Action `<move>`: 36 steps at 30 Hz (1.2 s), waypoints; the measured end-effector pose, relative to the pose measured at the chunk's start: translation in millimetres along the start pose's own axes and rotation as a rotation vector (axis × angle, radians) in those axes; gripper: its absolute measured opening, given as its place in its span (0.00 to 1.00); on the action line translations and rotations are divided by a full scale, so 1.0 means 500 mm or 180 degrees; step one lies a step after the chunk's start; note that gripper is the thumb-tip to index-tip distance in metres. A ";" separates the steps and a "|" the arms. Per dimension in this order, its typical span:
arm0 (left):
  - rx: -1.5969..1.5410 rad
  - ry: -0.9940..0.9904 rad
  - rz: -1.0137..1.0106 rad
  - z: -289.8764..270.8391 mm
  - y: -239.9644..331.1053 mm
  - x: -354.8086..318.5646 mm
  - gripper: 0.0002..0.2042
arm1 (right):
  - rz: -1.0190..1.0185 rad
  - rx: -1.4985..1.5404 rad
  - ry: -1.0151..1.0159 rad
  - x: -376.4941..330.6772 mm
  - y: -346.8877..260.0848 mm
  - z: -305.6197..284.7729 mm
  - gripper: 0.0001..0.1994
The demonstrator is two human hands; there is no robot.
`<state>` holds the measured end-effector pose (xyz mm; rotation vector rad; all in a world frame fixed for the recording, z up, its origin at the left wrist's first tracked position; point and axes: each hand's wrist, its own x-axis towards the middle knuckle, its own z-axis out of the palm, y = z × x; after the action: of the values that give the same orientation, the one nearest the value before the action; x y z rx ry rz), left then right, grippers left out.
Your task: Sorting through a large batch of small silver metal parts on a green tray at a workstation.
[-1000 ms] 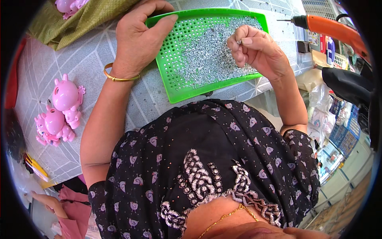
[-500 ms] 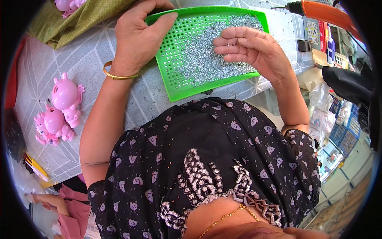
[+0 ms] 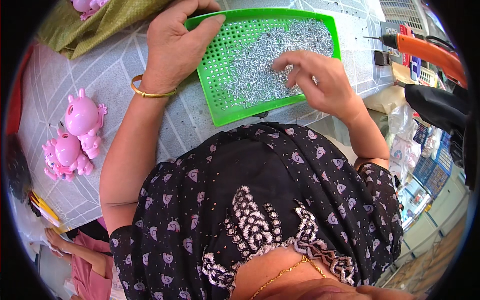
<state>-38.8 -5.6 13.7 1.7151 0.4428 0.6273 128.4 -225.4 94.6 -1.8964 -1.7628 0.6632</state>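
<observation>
A green perforated plastic tray [image 3: 212,111] lies on the table, its right and middle part covered with a heap of small silver screws [image 3: 260,75]. My left hand [image 3: 176,45] grips the tray's far left corner, thumb along the rim and the other fingers partly hidden. Palm down, my right hand [image 3: 320,82] is over the screws near the tray's right side. Its fingers are half bent and apart, the index finger reaching out over the heap. I see no screw held in it.
Pink plastic animal figures [image 3: 82,120] stand on the patterned grey tablecloth [image 3: 125,65] at left. An olive woven sack [image 3: 105,30] lies at far left. An orange power screwdriver [image 3: 425,52] juts in from the right, above a small dark block [image 3: 382,58]. Another person's arm [image 3: 82,252] shows lower left.
My right hand has turned from palm up to palm down, its fingers lowered toward the screws. The orange screwdriver has shifted right and down. My left hand keeps its hold on the tray.
</observation>
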 end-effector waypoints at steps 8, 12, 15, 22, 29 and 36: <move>0.0059 0.0032 0.0105 -0.005 -0.005 -0.005 0.08 | -0.0577 -0.0593 0.1299 0.030 0.037 -0.044 0.13; 0.0048 -0.0032 0.0142 0.002 0.001 0.005 0.07 | -0.0178 -0.2482 0.2085 0.041 0.104 -0.131 0.15; 0.0027 -0.0027 0.0085 0.002 0.003 0.004 0.07 | -0.0057 -0.2215 0.1958 0.049 0.094 -0.134 0.17; 0.0012 0.0013 0.0058 -0.002 -0.003 -0.001 0.08 | -0.0051 -0.0756 0.0596 0.070 0.046 -0.002 0.08; -0.0146 0.0007 -0.0011 0.001 -0.005 -0.001 0.08 | -0.0105 -0.1070 0.0371 0.089 0.048 -0.003 0.09; -0.0224 0.0045 -0.0113 0.001 -0.006 -0.004 0.09 | -0.0281 -0.1258 0.0267 0.101 0.049 -0.005 0.08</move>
<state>-39.8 -6.3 10.3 1.6338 0.4552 0.6227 151.9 -177.0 79.1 -2.0431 -2.0226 0.2077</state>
